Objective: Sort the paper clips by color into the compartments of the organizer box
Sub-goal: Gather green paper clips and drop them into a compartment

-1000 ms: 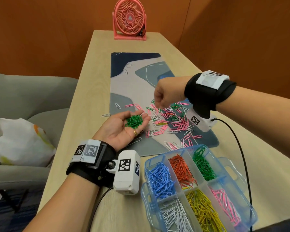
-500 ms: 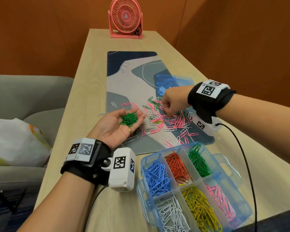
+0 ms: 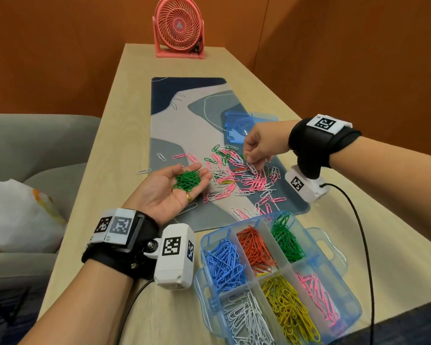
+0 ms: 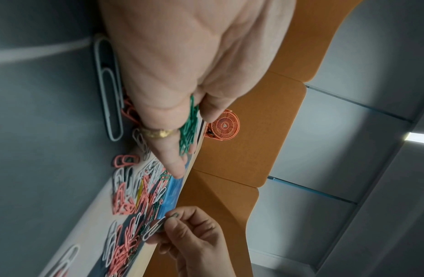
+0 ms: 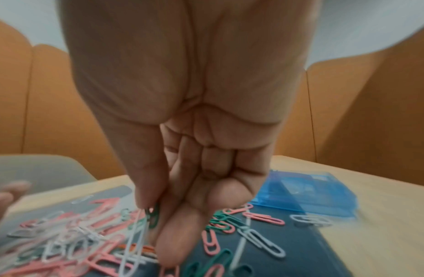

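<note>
Above the mat (image 3: 174,125), right grip (image 3: 258,148) pinching blurred green clip (image 5: 154,215); left grip (image 3: 171,190) flat.

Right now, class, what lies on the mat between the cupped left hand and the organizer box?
Head view: a few loose white and pink clips on the mat.

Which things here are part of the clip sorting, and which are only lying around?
Job: organizer box; loose clips on the mat; green clips in left hand; right hand, pinching a green clip with a white clip hanging from it.

Lying about: fan; lid; mat; bag.
</note>
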Action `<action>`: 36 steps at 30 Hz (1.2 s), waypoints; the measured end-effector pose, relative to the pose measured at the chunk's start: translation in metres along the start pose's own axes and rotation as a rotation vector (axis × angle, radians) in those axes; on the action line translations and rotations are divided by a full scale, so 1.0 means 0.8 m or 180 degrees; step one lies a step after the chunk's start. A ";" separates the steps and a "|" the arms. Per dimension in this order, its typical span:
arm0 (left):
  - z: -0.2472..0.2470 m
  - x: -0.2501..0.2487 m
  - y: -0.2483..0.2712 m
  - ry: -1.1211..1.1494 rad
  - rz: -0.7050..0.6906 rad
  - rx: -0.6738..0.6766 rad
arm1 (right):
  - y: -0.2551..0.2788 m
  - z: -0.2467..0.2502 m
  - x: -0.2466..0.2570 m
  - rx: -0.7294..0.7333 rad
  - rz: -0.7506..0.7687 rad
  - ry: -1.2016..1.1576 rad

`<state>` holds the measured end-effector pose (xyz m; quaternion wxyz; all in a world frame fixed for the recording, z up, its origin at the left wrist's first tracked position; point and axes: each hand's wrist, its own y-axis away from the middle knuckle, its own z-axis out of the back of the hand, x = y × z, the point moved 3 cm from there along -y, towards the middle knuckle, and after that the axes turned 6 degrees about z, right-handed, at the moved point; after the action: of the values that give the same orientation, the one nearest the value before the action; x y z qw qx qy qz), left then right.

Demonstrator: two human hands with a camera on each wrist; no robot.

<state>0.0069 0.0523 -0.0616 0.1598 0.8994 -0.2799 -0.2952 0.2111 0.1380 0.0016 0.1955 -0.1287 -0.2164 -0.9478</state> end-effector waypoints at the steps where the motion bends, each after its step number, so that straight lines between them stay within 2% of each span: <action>1: 0.000 0.000 -0.001 -0.0005 0.0004 -0.0002 | -0.001 0.000 0.002 0.0002 0.0060 -0.0108; 5: 0.001 0.000 -0.002 -0.0020 0.0012 -0.0034 | -0.003 0.001 0.009 -0.0033 0.0163 -0.0301; 11: 0.001 0.002 -0.003 -0.0058 -0.0014 -0.0074 | -0.004 0.000 0.042 0.0042 0.0509 -0.1248; 20: 0.002 0.002 0.000 -0.0092 -0.0070 -0.0268 | -0.002 0.005 0.107 0.0145 0.1062 -0.1620; 26: 0.002 0.000 0.002 -0.0123 0.0184 -0.0234 | -0.011 -0.003 0.117 0.0000 0.0996 -0.1511; 36: 0.004 0.000 0.002 -0.0359 0.0146 -0.0167 | -0.009 -0.008 0.115 -0.0280 0.0921 -0.1638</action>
<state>0.0041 0.0508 -0.0629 0.1740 0.8702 -0.3012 -0.3489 0.1254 0.1120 0.0240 0.2614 -0.4026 -0.1970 -0.8548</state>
